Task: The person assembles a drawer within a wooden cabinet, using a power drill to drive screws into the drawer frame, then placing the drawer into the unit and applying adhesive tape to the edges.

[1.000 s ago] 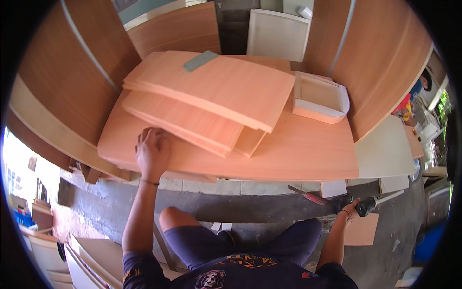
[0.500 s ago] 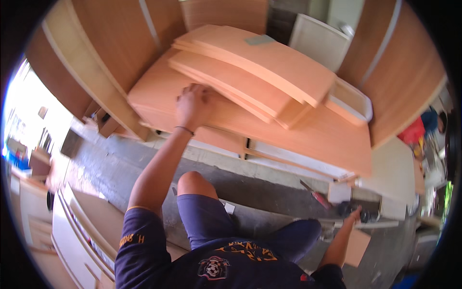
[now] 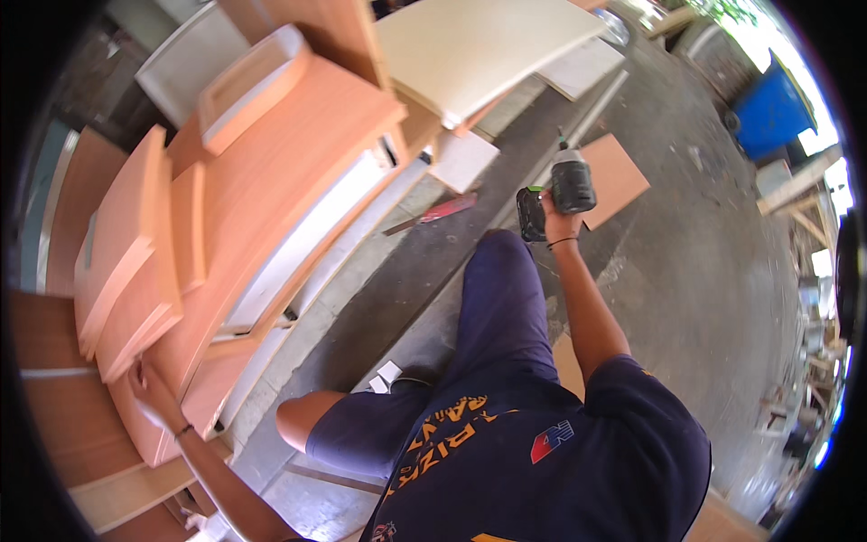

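My right hand (image 3: 562, 219) is closed round the grip of a black cordless drill (image 3: 571, 181), held up over the floor with its bit pointing away from me. At the near end of a stack of curved wood-coloured boards (image 3: 126, 262), my left hand (image 3: 152, 395) rests on the wood-toned cabinet panel (image 3: 262, 172). Its fingers reach to the stack's edge, look loosely bent and are partly hard to make out. The boards lie on top of that large panel. A shallow tray-like wooden piece (image 3: 255, 86) sits on its far part.
A red-handled saw (image 3: 442, 210) lies on the dark ledge before the cabinet. A loose wood-coloured board (image 3: 614, 179) is on the floor beyond the drill. Small white pieces (image 3: 386, 375) lie between my legs. A blue bin (image 3: 772, 108) stands at far right.
The view has swung to the right, so the cabinet now appears at left. My right hand has raised the drill from low beside my leg. My left hand stays by the board stack.
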### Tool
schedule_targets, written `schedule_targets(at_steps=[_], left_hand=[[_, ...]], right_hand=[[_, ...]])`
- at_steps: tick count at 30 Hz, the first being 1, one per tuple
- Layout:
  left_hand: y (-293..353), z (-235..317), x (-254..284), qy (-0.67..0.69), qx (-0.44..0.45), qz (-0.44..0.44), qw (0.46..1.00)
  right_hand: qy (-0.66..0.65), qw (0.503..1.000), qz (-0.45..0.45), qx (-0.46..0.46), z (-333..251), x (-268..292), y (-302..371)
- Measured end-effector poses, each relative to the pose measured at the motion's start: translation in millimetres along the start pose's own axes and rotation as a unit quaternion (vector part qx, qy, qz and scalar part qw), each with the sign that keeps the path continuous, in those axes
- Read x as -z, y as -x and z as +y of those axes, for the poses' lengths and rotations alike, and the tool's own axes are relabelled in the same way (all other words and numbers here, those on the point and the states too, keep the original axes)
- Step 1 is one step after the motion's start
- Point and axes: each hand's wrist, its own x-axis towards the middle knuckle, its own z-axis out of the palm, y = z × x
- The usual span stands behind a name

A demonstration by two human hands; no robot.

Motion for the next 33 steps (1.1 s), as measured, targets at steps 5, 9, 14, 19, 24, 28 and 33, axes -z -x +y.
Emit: schedule_targets(at_steps=[5,9,14,19,24,28,33], left_hand=[[7,13,11,-0.022,-0.001,0.026,0.999],[14,43,13,0.042,-0.072,0.167,0.982],[74,113,31,0.034,-0.405,0.095,0.909],[92,159,16,-0.017,-0.453,0.045,0.890],[91,237,-15,0.050,-0.526,-0.039,0.848],[87,289,-39,0.064,-0.549,-0.016,0.833],[92,303,-55,0.048,-0.487,0.017,0.872]], right_hand=[[0.056,0.991,0.052,-0.110,69,-12,55],[-0.082,0.958,0.076,-0.265,170,-32,96],[-0.077,0.962,0.038,-0.259,200,-44,129],[0.118,0.972,-0.012,-0.202,191,-47,144],[0.139,0.965,-0.012,-0.222,190,-43,169],[0.132,0.963,-0.027,-0.231,186,-39,182],[0.115,0.962,-0.046,-0.244,200,-30,181]])
